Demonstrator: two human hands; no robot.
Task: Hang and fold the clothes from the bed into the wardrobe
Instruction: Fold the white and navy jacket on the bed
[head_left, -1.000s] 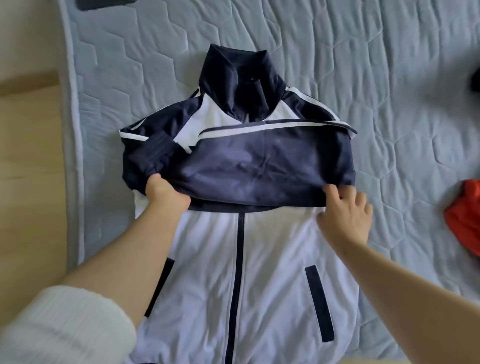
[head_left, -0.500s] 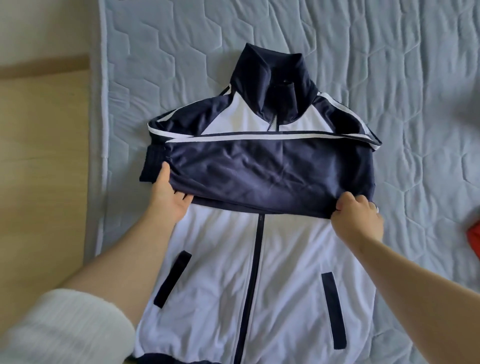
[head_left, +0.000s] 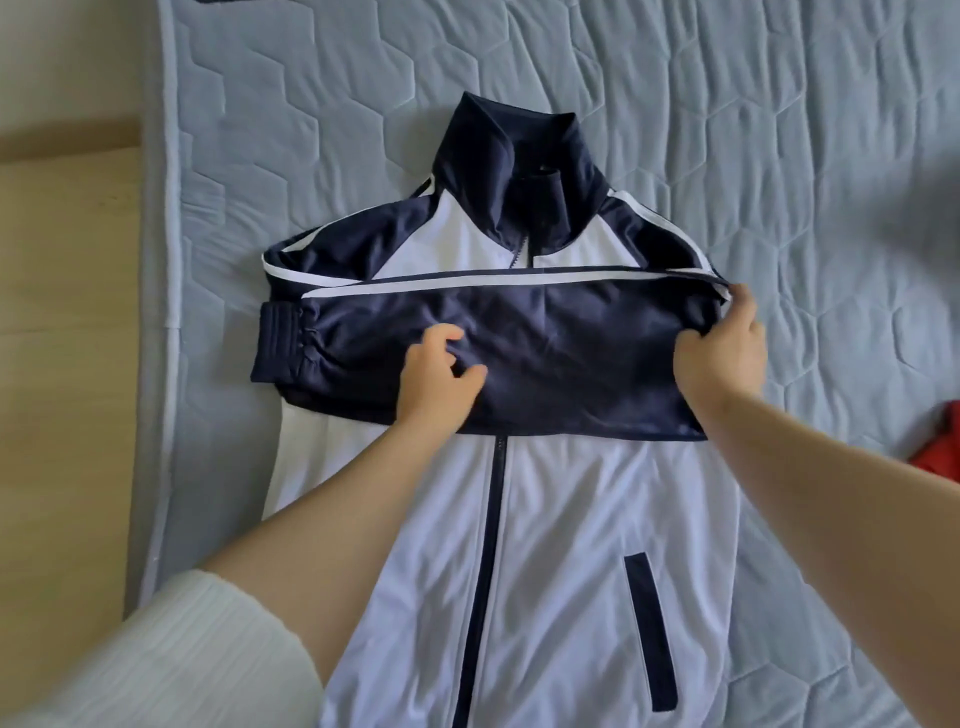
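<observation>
Quilted bed (head_left: 675, 104): jacket (head_left: 571, 519) flat beneath my hands. Right hand (head_left: 722, 353) grips the folded sleeve (head_left: 571, 353) at its end; left hand (head_left: 441, 374) rests curled mid-sleeve, pinch uncertain. I should smooth from left hand toward right, keeping edges square.

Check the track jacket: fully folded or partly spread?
Partly folded: track jacket has its navy sleeve across the chest; white lower body flat on the mattress.
</observation>
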